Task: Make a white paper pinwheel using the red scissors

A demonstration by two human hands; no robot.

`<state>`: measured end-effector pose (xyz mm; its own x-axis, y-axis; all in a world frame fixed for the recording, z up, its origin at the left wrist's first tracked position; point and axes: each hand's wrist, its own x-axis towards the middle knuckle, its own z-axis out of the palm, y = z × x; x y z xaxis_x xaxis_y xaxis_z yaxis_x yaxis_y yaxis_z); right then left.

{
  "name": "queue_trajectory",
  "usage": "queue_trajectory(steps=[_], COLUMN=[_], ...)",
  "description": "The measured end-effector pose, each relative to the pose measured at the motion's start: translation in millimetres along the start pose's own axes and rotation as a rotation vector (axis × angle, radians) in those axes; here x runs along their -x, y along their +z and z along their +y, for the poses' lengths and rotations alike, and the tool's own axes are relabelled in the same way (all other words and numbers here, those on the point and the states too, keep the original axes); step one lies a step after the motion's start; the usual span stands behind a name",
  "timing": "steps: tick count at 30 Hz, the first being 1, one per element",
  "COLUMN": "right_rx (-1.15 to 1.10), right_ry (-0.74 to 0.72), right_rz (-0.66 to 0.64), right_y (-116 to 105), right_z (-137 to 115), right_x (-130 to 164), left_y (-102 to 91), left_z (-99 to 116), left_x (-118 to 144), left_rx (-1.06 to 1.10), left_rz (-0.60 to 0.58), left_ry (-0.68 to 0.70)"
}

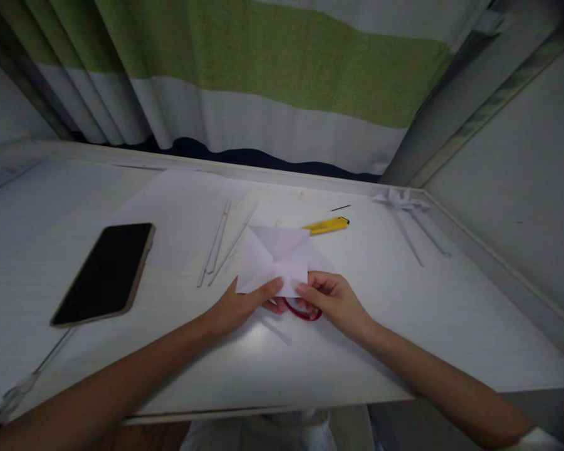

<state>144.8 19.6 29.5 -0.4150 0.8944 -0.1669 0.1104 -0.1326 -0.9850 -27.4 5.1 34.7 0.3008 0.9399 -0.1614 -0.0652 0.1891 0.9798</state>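
You face a white table (451,326) set against a curtain (263,75) striped green, white and dark blue across the top of the frame. A pale wall (521,175) fills the right; light is dim.

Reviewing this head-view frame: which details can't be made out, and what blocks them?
- Red object: mostly hidden under the right hand and the folded white paper; its kind is unclear.
- Paper's near edge: covered by the left hand and right fingertips.
- Clear tool at lower left: dim, blurred, cut off by the left forearm.
- Paper pinwheel far right: too small for detail.
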Motion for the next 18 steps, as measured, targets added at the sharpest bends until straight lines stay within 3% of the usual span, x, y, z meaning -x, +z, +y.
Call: queue_trajectory(steps=[4, 10, 13, 18], right_rx=[0.201, 1.025, 1.173, 1.311], right_ry=[-0.085, -0.335, -0.343, -0.314], right_rz=[-0.047, 0.078, 0.052, 0.056], right_y=[-1, -12, -13, -11], right_z=[-2, -9, -7, -2], right_x=[2, 5, 4, 1], left_y=[1.5, -4.5, -6.5, -4.6], left_z=[2, -7, -10, -11], left_x=[1, -9, -12, -12], left_rx=[-0.045, 0.138, 0.174, 0.166], left_rz=[0.072, 0.284, 0.288, 0.191], left_ry=[0.012, 0.023, 0.029, -0.003])
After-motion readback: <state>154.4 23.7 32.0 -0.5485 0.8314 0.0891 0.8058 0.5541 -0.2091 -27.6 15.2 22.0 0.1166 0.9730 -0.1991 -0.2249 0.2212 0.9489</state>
